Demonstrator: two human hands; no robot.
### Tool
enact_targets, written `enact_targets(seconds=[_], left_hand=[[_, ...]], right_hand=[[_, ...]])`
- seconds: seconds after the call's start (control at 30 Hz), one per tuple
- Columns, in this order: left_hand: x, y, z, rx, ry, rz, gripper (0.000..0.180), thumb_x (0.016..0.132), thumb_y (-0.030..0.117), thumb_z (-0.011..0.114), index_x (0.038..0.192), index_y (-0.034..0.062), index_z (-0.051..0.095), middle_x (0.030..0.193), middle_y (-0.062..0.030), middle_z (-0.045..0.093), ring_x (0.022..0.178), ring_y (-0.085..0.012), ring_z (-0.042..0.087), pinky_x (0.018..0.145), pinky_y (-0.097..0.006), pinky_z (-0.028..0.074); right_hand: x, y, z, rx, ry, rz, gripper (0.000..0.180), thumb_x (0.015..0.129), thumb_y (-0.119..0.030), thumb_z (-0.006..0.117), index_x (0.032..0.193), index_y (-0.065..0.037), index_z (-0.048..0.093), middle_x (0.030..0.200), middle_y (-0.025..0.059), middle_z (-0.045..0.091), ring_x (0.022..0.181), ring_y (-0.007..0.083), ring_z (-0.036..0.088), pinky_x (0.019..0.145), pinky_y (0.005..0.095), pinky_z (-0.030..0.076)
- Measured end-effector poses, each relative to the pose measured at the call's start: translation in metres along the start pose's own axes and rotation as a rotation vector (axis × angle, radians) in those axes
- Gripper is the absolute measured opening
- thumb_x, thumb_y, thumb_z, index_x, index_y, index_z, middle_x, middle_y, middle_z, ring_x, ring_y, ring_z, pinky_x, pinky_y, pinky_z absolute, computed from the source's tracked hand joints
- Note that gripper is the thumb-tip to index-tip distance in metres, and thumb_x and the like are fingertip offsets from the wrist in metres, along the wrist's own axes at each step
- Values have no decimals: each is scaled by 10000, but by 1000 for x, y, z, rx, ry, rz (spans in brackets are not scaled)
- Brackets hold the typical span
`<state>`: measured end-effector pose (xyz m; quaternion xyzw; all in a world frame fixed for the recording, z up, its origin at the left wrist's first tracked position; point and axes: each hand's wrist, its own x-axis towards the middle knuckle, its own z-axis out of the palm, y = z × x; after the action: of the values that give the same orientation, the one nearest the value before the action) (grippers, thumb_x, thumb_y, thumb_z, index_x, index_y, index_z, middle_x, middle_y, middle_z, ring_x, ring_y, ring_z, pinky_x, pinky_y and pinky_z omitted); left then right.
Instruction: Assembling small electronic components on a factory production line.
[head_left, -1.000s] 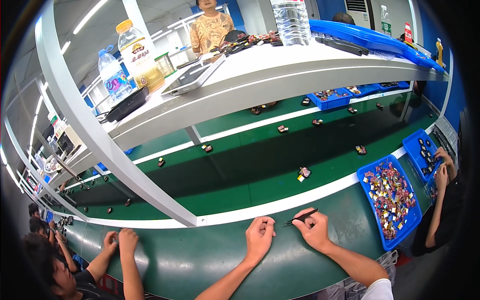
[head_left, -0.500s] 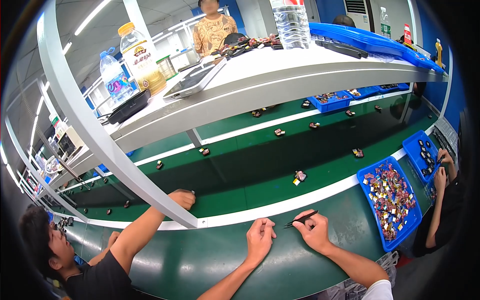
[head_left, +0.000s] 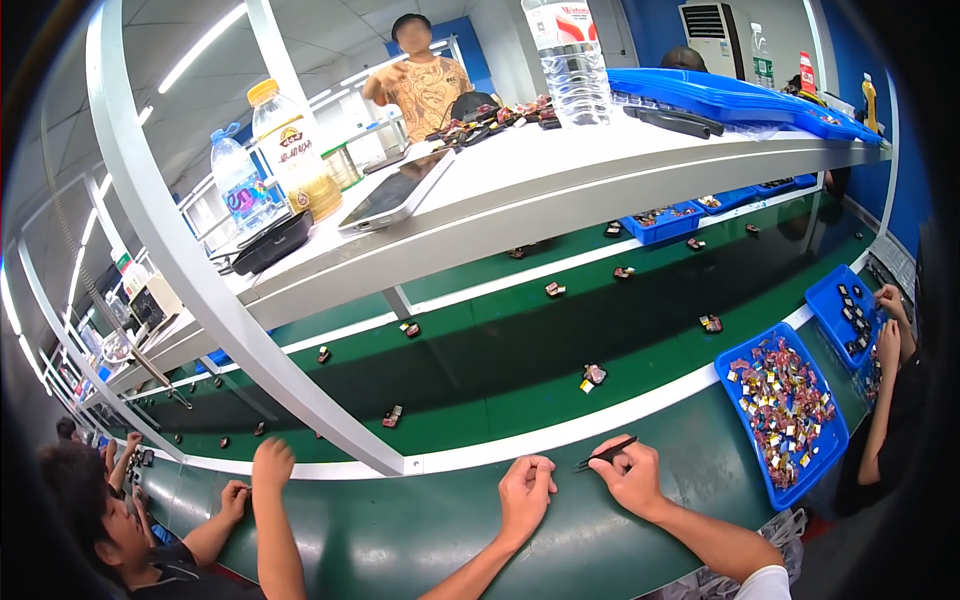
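Observation:
Above the dark green worktop (head_left: 420, 505), my left hand (head_left: 525, 495) is closed, its fingers curled and thumb pressed in. What it holds, if anything, is hidden. Close to its right, my right hand (head_left: 632, 478) grips a pair of black tweezers (head_left: 614, 450), whose tips point left toward my left hand without touching it. Beyond the pale rail, a small dark assembly with a white tab (head_left: 593, 377) lies on the green conveyor belt (head_left: 490, 400). At my right stands a blue tray (head_left: 722, 372) heaped with small reddish, yellow and white parts.
A co-worker (head_left: 110, 530) sits at the left; another's hands (head_left: 890, 320) are by a blue tray of black parts (head_left: 812, 292). A white post (head_left: 215, 265) and an overhead shelf (head_left: 560, 190) with bottles and a phone (head_left: 398, 190) stand ahead. Several assemblies dot the belt.
The left co-worker's hand has drawn back from the belt, where a small assembly now shows. The person at the back has raised a hand. My hands hold nearly the same pose.

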<state>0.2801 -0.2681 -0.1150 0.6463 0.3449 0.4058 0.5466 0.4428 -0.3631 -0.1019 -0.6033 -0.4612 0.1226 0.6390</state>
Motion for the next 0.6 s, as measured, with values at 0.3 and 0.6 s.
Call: enact_targets(seconds=[0.3,0.6], left_hand=[[1,1,2,12,-1,9,114,983,96,657,983,-15,630,750,-32,644,633,-67,614,497,-210,451],[1,6,2,17,-10,-18,158,1007,132,634,979,-23,641,737,-39,643,611,-69,599,490,-207,436]], right_hand=[[0,5,2,3,10,12,141,794,-2,801,881,-9,691,560,-37,425,453,26,324,448,237,258],[0,4,-1,8,7,13,143,786,-8,805,873,-8,692,540,-32,423,450,31,332,448,240,257]])
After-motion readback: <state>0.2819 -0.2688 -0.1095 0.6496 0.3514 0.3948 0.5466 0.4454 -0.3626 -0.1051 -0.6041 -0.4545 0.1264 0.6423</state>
